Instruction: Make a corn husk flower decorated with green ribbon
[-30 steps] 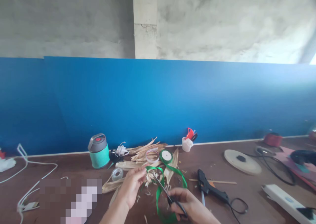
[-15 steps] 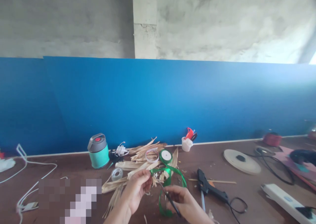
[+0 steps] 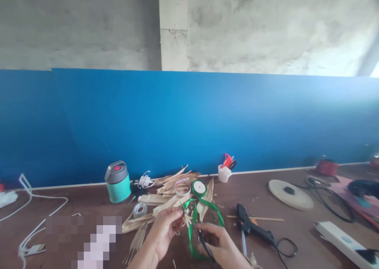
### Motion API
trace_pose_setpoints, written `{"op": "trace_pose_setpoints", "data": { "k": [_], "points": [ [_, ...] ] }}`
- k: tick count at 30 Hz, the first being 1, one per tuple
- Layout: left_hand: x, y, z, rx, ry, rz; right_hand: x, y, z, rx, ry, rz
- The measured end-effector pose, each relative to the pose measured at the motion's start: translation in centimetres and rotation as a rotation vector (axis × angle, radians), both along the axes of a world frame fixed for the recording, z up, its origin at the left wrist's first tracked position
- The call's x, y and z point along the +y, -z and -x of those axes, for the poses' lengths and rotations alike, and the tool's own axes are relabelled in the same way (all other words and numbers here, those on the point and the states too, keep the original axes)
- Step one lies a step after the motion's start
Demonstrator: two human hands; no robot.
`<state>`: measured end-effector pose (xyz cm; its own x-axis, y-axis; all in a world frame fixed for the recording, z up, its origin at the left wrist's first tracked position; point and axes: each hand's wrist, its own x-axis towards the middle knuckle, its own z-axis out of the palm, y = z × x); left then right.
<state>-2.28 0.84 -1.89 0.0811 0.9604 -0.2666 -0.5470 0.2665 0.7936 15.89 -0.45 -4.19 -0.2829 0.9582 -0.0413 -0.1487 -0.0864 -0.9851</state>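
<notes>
My left hand [image 3: 168, 225] is closed, with thumb and fingertips pinched on the end of a green ribbon [image 3: 217, 210]. The ribbon comes off a round spool [image 3: 199, 188] and hangs in loops between my hands. My right hand [image 3: 217, 241] is closed around dark-handled scissors [image 3: 205, 244], whose thin blades point up and left to the left fingertips. Pale husk scraps [image 3: 187, 220] show beside the blades; whether the left fingers also hold one, I cannot tell. Dried corn husks [image 3: 160, 200] lie behind and left of my left hand.
Left of the husks are a tape roll [image 3: 140, 209] and a teal jar [image 3: 119, 189]. A cup of pens [image 3: 224, 173] stands at the back. To the right lie a black glue gun [image 3: 253, 226], a thin stick [image 3: 269, 219], a round lid [image 3: 290, 194] and a power strip [image 3: 343, 241].
The ribbon near my left fingertips has shifted, and its loop now hangs lower and further left. The scissor blades have moved up to the left fingertips. Both hands stay almost in place.
</notes>
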Motion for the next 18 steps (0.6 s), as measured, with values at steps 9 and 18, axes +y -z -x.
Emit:
{"op": "trace_pose_setpoints", "data": {
  "k": [9,18],
  "points": [
    [-0.1,-0.1,0.0,0.013,-0.031,-0.125,0.2,1.3,0.2,0.062,0.01,0.005],
    [-0.2,0.3,-0.2,-0.157,-0.008,-0.025,0.3,0.6,0.2,0.177,-0.125,0.052]
  ]
}}
